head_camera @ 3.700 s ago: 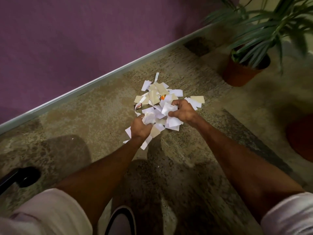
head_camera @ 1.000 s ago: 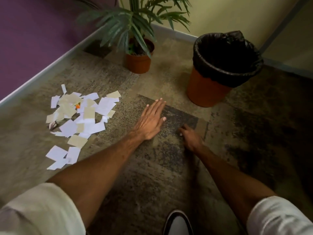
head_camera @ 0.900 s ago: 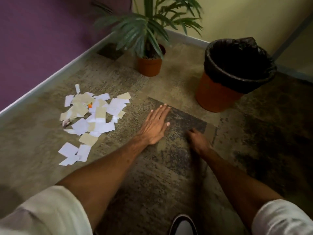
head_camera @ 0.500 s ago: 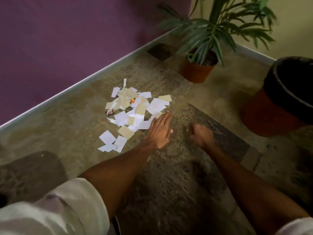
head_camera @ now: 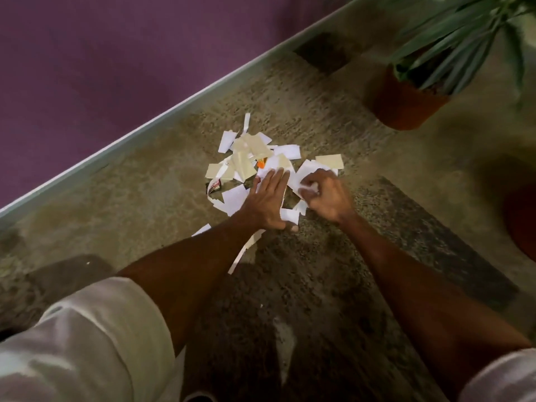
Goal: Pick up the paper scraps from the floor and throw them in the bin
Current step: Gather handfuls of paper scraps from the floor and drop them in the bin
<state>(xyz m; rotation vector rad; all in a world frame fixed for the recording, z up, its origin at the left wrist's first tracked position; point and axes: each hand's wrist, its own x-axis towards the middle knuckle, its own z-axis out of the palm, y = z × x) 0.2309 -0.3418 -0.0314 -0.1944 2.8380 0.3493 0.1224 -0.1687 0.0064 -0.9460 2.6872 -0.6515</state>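
On the paper scraps (head_camera: 246,162): flat left hand (head_camera: 265,203), curled right hand (head_camera: 326,197).

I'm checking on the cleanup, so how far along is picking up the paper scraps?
Nothing looks finished: a pile of paper scraps is on the floor near the purple wall. In hand: the left hand lies flat on the pile, and the right hand is curled around a few white pieces. Left: gathering the pile and carrying it to the bin, only partly visible at the right edge.
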